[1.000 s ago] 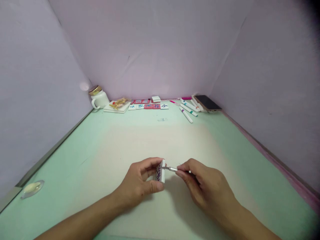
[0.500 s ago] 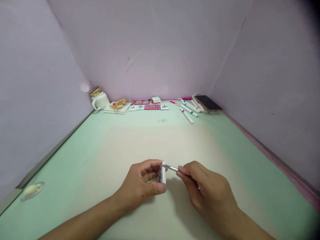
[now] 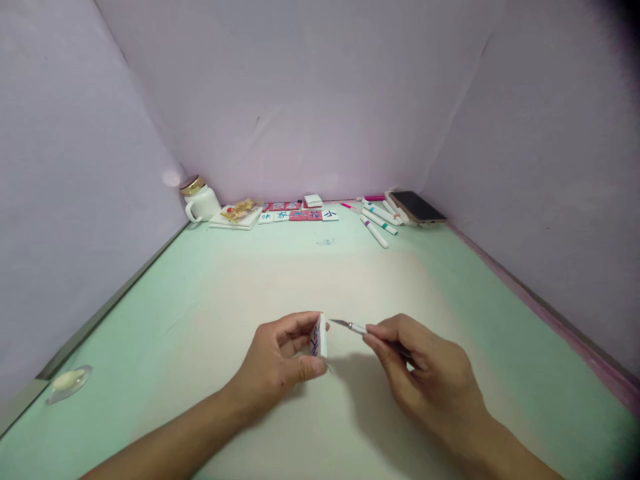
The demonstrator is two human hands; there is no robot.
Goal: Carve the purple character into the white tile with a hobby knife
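Between the thumb and fingers of my left hand (image 3: pixel 277 353), a small white block (image 3: pixel 323 339) stands on edge above the table. Purple marks show on its left face, while its narrow white side is turned to the right. My right hand (image 3: pixel 427 367) pinches the silver handle of a craft knife (image 3: pixel 350 326). The pointed blade faces left, just right of the block's upper edge, with a small gap between them. A thin sliver hangs below the block near my left thumb; I cannot make out what it is.
Several red and white tiles with characters (image 3: pixel 300 215) lie along the back. Markers (image 3: pixel 377 222) and a phone (image 3: pixel 417 205) are at the back right. A white mug (image 3: pixel 203 203) stands back left beside white slabs (image 3: pixel 235 225) bearing a yellow packet (image 3: pixel 243 210). A clear, yellowish object (image 3: pixel 69 382) lies far left.
The knife has moved off the block's top edge to the right, opening a gap. My left hand and the block have shifted slightly up and left.
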